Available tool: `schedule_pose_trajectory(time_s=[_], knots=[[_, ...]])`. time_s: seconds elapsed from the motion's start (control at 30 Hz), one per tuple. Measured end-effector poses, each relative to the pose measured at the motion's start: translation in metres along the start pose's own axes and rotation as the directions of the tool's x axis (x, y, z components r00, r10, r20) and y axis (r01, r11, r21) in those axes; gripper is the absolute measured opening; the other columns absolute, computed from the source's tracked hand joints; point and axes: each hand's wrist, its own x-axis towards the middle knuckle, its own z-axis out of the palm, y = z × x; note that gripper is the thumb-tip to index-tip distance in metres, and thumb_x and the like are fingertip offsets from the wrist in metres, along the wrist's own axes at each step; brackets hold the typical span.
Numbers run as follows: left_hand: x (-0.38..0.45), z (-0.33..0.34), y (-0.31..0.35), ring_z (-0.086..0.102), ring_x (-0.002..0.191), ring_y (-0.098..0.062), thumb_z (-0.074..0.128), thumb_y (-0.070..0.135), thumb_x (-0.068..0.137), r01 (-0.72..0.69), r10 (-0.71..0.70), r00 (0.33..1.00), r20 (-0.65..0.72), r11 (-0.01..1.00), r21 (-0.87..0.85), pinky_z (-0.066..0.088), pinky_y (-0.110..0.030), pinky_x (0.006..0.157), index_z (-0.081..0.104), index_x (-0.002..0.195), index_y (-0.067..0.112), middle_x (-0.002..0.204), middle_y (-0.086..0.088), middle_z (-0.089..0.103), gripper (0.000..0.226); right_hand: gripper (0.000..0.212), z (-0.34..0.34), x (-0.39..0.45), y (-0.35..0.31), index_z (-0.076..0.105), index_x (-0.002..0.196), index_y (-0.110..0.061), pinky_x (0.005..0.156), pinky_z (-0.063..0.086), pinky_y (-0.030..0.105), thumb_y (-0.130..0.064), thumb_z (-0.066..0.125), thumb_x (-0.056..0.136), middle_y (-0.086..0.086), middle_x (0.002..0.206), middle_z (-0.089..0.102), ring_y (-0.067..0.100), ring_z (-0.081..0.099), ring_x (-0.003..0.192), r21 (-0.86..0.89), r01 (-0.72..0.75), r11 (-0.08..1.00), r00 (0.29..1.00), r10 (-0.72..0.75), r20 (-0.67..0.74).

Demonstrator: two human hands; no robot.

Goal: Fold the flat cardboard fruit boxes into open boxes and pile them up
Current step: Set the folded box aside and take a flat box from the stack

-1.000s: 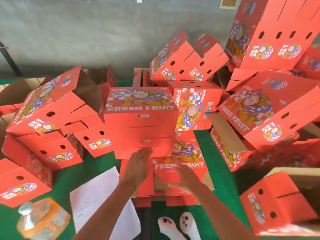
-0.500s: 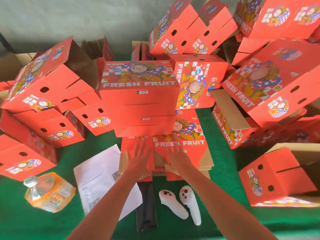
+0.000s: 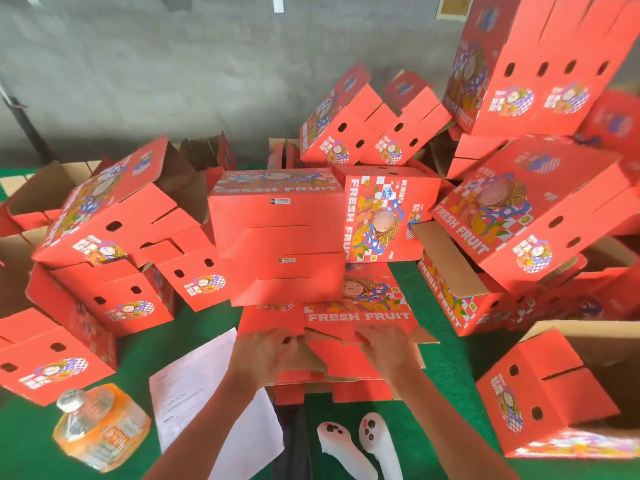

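Observation:
A stack of flat red "FRESH FRUIT" cardboard boxes [image 3: 360, 318] lies on the green floor in front of me. My left hand [image 3: 265, 353] grips the near left flap of the top flat box, fingers curled over its edge. My right hand [image 3: 384, 344] grips the near right part of the same sheet. Directly behind the stack stands a folded red box [image 3: 277, 233], bottom side facing me, with a second one [image 3: 287, 278] under it. Folded boxes are heaped all around.
Folded red boxes pile up at the left [image 3: 104, 230], back [image 3: 363, 126] and right [image 3: 530, 209]. An open box [image 3: 554, 389] lies at the near right. A white paper sheet [image 3: 194, 382], an orange bottle [image 3: 100, 424] and two white controllers [image 3: 360, 445] lie on the floor near me.
My hands went from lying flat on the stack to gripping the near edge of the top flat box. The view tilted back up.

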Motion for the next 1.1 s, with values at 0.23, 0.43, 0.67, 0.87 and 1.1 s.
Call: schedule_pose_trajectory(time_s=[0.23, 0.43, 0.67, 0.87, 1.1], knots=[[0.067, -0.091, 0.030, 0.070, 0.071, -0.017, 0.062, 0.044, 0.092, 0.139, -0.140, 0.990, -0.002, 0.983, -0.117, 0.047, -0.028, 0.060, 0.074, 0.099, 0.047, 0.074, 0.014, 0.073, 0.014, 0.027, -0.090, 0.008, 0.042, 0.078, 0.097, -0.018, 0.079, 0.057, 0.036, -0.041, 0.063, 0.095, -0.007, 0.085, 0.075, 0.018, 0.070, 0.083, -0.081, 0.298, 0.951, 0.757, -0.287, -0.587], [0.110, -0.154, 0.054, 0.068, 0.067, -0.031, 0.068, 0.042, 0.094, 0.071, -0.074, 0.987, -0.141, 0.997, -0.026, 0.048, -0.032, 0.056, 0.076, 0.087, 0.034, 0.068, 0.004, 0.071, 0.014, 0.044, -0.139, 0.017, 0.037, 0.064, 0.135, -0.017, 0.104, 0.043, 0.041, -0.012, 0.074, 0.093, 0.007, 0.140, 0.060, 0.028, 0.059, 0.120, -0.223, 0.258, 0.940, 0.508, -0.328, -0.796], [0.147, -0.210, 0.070, 0.060, 0.071, -0.031, 0.066, 0.032, 0.094, 0.092, -0.096, 0.976, -0.197, 0.995, -0.028, 0.043, -0.034, 0.056, 0.068, 0.075, 0.016, 0.069, -0.001, 0.065, 0.025, 0.036, -0.201, 0.014, 0.020, 0.062, 0.126, -0.016, 0.102, 0.047, 0.050, -0.028, 0.075, 0.094, 0.009, 0.115, 0.062, 0.028, 0.059, 0.112, -0.196, 0.249, 0.949, 0.418, -0.287, -0.862], [0.181, -0.234, 0.047, 0.064, 0.063, -0.027, 0.058, 0.003, 0.095, 0.319, -0.246, 0.941, 0.232, 0.874, -0.366, 0.046, -0.036, 0.058, 0.078, 0.087, 0.002, 0.072, -0.016, 0.068, 0.022, 0.024, -0.206, 0.002, 0.028, 0.068, 0.106, -0.012, 0.084, 0.047, 0.033, -0.035, 0.070, 0.098, 0.003, 0.103, 0.057, 0.022, 0.058, 0.092, -0.143, 0.345, 0.927, 0.600, -0.336, -0.726], [0.186, -0.206, 0.013, 0.070, 0.073, -0.030, 0.053, 0.004, 0.099, 0.551, -0.521, 0.811, 0.266, 0.528, -0.646, 0.062, -0.050, 0.076, 0.071, 0.076, -0.004, 0.079, -0.019, 0.072, 0.030, 0.032, -0.189, -0.020, 0.065, 0.059, 0.108, -0.015, 0.089, 0.037, 0.023, -0.045, 0.059, 0.099, -0.002, 0.098, 0.063, 0.018, 0.059, 0.094, 0.019, 0.261, 0.965, 0.684, -0.171, -0.709]])
